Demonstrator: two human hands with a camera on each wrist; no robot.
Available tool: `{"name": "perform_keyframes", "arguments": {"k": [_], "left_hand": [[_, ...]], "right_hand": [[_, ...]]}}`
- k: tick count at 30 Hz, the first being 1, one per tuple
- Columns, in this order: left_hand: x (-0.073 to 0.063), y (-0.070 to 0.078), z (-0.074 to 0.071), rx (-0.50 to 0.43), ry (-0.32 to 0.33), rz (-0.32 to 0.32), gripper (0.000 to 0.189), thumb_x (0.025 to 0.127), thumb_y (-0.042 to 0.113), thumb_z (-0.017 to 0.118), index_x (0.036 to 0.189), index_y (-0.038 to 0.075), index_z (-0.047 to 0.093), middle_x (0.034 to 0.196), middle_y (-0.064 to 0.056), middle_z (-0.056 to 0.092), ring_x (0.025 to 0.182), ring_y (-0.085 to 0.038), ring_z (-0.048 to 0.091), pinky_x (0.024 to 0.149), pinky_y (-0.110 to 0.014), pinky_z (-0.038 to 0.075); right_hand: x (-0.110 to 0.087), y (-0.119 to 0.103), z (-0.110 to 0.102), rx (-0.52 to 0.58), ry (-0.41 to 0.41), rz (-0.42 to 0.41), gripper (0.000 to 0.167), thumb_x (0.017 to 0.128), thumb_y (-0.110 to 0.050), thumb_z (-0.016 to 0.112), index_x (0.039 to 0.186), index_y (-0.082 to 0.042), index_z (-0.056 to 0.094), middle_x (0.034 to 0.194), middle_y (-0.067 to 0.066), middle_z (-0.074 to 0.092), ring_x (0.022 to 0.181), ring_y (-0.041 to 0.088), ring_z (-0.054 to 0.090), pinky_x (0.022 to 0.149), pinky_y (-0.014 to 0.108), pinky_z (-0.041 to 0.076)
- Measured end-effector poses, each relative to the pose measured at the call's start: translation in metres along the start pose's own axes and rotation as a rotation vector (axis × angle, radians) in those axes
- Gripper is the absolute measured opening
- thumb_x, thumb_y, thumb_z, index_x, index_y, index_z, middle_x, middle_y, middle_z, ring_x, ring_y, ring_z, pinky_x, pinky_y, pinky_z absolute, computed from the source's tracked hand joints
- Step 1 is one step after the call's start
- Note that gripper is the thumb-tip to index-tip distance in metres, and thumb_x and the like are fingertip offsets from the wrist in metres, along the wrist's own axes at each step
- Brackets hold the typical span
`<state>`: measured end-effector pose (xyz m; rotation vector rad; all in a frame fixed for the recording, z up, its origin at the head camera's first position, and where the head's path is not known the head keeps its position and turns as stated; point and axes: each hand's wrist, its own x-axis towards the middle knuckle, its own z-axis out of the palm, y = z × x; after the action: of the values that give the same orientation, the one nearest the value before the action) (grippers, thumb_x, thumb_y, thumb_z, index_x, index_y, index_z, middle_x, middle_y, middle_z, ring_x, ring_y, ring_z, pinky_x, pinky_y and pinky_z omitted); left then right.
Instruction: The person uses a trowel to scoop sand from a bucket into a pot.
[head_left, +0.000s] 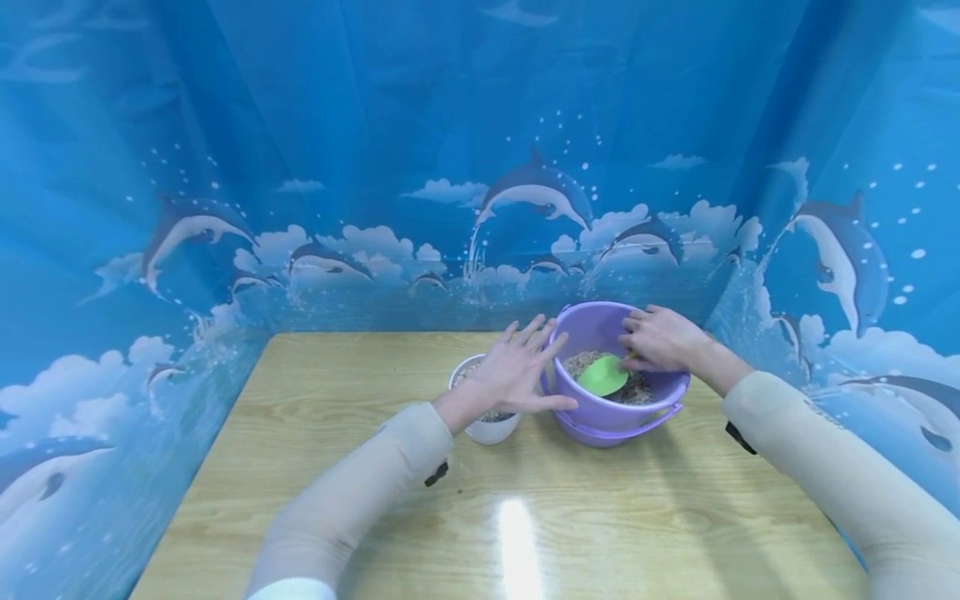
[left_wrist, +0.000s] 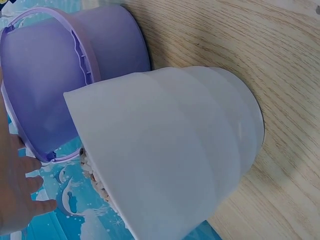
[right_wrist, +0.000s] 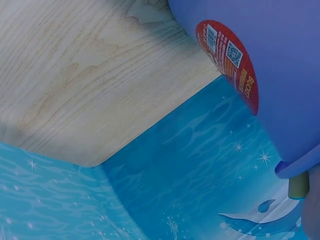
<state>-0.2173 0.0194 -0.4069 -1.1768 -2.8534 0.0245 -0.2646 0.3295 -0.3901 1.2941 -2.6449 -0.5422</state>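
Observation:
Inside the purple bucket (head_left: 611, 417), my right hand (head_left: 660, 337) grips a toy shovel by its handle; its green scoop (head_left: 604, 377) lies against the gravel (head_left: 633, 388). The yellowish handle end (right_wrist: 298, 186) shows just past the bucket rim in the right wrist view. My left hand (head_left: 519, 372) is spread with straight fingers, its fingertips at the bucket's left rim. Below the left palm and wrist stands a white ribbed pot (left_wrist: 165, 145), with small stones (left_wrist: 95, 177) showing at its mouth. My left hand partly hides the pot in the head view.
Both containers stand on a wood-grain table (head_left: 337, 392), near its back edge. The bucket's purple carry handle (head_left: 637, 430) hangs down in front. A blue dolphin-print curtain (head_left: 420, 150) encloses the back and sides. A red label (right_wrist: 230, 62) is on the bucket's side.

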Motion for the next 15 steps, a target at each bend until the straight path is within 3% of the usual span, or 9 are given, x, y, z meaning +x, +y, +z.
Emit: {"name": "perform_keyframes", "arguments": {"k": [7,15], "left_hand": [[-0.008,-0.007,-0.001,-0.010,0.008,-0.011,0.111,0.092,0.089,0.039,0.172,0.018,0.011,0.180,-0.010,0.008,0.168,-0.034,0.010,0.136,-0.059,0.018],[-0.030,-0.030,-0.003,-0.045,0.009,-0.054,0.109,0.092,0.088,0.040,0.172,0.021,0.007,0.180,-0.009,0.006,0.168,-0.031,0.005,0.137,-0.059,0.013]], "right_hand": [[-0.003,-0.002,-0.008,-0.003,0.057,0.048,0.039,0.090,-0.055,0.078,0.085,-0.018,0.068,0.082,-0.001,0.060,0.078,0.018,0.055,0.067,0.036,0.048],[-0.009,-0.019,-0.023,0.104,0.151,0.182,0.043,0.090,-0.053,0.079,0.102,-0.012,0.076,0.097,0.008,0.071,0.085,0.025,0.065,0.069,0.040,0.058]]}}
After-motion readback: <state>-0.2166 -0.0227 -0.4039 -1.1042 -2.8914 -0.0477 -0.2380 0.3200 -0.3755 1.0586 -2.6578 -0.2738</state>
